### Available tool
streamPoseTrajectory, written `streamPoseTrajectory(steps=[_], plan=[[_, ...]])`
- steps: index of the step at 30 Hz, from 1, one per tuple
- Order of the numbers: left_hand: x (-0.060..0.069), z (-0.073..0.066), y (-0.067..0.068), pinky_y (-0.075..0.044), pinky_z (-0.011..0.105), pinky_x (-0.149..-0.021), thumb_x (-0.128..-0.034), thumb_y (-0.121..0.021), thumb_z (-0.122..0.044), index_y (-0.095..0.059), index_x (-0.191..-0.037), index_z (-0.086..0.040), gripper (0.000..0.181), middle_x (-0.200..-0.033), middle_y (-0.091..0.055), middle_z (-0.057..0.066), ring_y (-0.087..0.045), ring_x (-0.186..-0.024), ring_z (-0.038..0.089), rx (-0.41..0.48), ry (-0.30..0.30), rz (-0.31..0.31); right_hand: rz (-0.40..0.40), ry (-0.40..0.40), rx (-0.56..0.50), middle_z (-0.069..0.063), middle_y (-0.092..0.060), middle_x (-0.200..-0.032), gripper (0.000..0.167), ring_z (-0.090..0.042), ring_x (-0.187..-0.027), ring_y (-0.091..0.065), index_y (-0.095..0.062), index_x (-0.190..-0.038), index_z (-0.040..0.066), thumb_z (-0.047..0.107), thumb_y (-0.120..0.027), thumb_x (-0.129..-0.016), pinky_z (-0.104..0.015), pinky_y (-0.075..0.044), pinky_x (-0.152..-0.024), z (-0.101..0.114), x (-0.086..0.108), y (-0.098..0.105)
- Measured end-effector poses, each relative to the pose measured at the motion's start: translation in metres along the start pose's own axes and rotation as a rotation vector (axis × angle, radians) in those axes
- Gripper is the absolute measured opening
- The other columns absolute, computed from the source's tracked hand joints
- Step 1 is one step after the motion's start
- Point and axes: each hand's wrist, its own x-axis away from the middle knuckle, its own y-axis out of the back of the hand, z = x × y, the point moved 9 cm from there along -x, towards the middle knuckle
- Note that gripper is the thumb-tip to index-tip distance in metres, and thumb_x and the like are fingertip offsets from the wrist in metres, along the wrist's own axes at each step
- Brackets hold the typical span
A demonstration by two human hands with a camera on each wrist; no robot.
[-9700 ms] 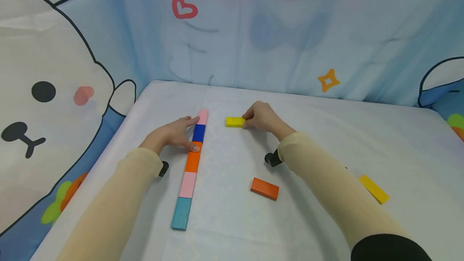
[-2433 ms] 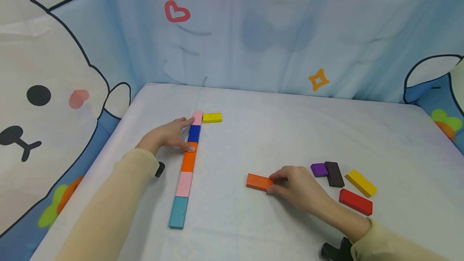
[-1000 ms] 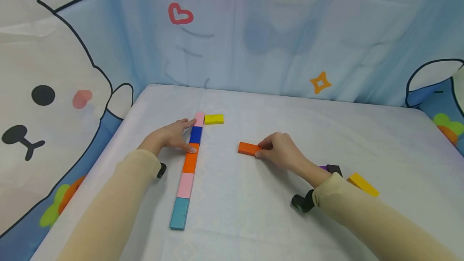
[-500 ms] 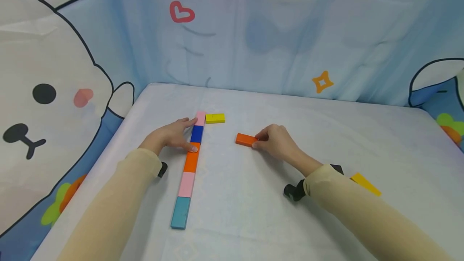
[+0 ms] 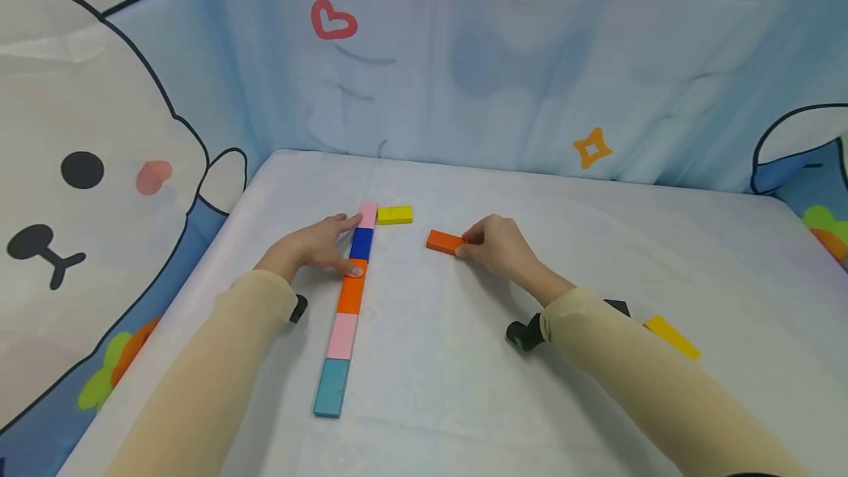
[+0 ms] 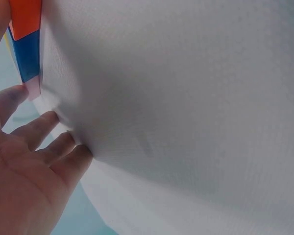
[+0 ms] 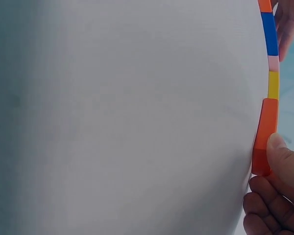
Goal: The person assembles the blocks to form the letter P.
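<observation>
A straight row of flat blocks runs along the left of the table: a teal block (image 5: 331, 387), a pink block (image 5: 342, 336), an orange block (image 5: 351, 295), a blue block (image 5: 361, 244) and a smaller pink block (image 5: 368, 214) at the far end. My left hand (image 5: 306, 247) rests beside it, thumb on the orange block, a fingertip against the far pink one, the other fingers extended in the left wrist view. A yellow block (image 5: 395, 216) lies crosswise at the far pink block's right. My right hand (image 5: 500, 245) pinches a red-orange block (image 5: 441, 241) by its right end, apart from the yellow one.
Right of the right forearm, a yellow-orange block (image 5: 672, 336) and a black block (image 5: 617, 307) show partly behind the sleeve. A white cloth (image 5: 424, 389) covers the table. A printed curtain (image 5: 424, 65) hangs behind its far edge.
The yellow block went from my right hand to beside the far pink block. My right hand then took the red-orange block and moved it away and leftward. The left hand stays put.
</observation>
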Motion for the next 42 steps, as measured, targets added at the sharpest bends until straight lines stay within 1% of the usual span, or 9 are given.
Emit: streamPoseTrajectory(steps=[8,17,24,32,42], plan=[[-0.002,-0.001,0.001,-0.019,0.065,-0.125,-0.0885,-0.078,-0.038,-0.013,-0.166,-0.028,0.102,-0.174,-0.005,0.011,-0.008,-0.16,0.038,-0.016,-0.01,-0.005,0.001,-0.02,0.003,-0.019,-0.073,-0.12,0.036,-0.029,-0.107,-0.063,-0.072,-0.124,-0.002,0.018,-0.075,-0.094,-0.043,-0.056,-0.098,0.003,-0.007,0.003],[-0.003,0.0,0.001,-0.02,0.065,-0.125,-0.0882,-0.079,-0.037,-0.012,-0.166,-0.028,0.102,-0.174,-0.006,0.011,-0.009,-0.16,0.037,-0.02,-0.004,-0.007,-0.006,-0.029,0.009,-0.018,-0.073,-0.119,0.036,-0.028,-0.105,-0.063,-0.072,-0.124,-0.001,0.019,-0.075,-0.094,-0.042,-0.056,-0.097,0.003,-0.016,0.003],[-0.004,0.001,0.0,-0.021,0.065,-0.124,-0.0879,-0.079,-0.039,-0.012,-0.166,-0.028,0.103,-0.174,-0.007,0.011,-0.01,-0.16,0.038,-0.012,-0.003,-0.005,-0.008,-0.032,0.014,-0.019,-0.073,-0.121,0.036,-0.029,-0.108,-0.063,-0.071,-0.125,-0.002,0.019,-0.074,-0.095,-0.043,-0.055,-0.099,0.005,-0.021,0.002],[-0.005,0.003,0.0,-0.021,0.066,-0.124,-0.0878,-0.078,-0.038,-0.012,-0.166,-0.028,0.103,-0.174,-0.006,0.011,-0.009,-0.16,0.038,-0.007,0.001,-0.003,-0.009,-0.037,-0.002,-0.019,-0.072,-0.122,0.036,-0.029,-0.109,-0.062,-0.071,-0.125,-0.002,0.019,-0.074,-0.095,-0.043,-0.054,-0.101,0.004,-0.027,0.001],[-0.004,0.003,0.001,-0.021,0.065,-0.125,-0.088,-0.078,-0.039,-0.012,-0.166,-0.028,0.103,-0.174,-0.007,0.011,-0.01,-0.16,0.037,-0.022,-0.007,-0.009,-0.002,-0.068,-0.037,-0.018,-0.072,-0.122,0.037,-0.029,-0.107,-0.062,-0.071,-0.126,-0.001,0.019,-0.075,-0.094,-0.042,-0.055,-0.1,0.003,-0.033,-0.001]])
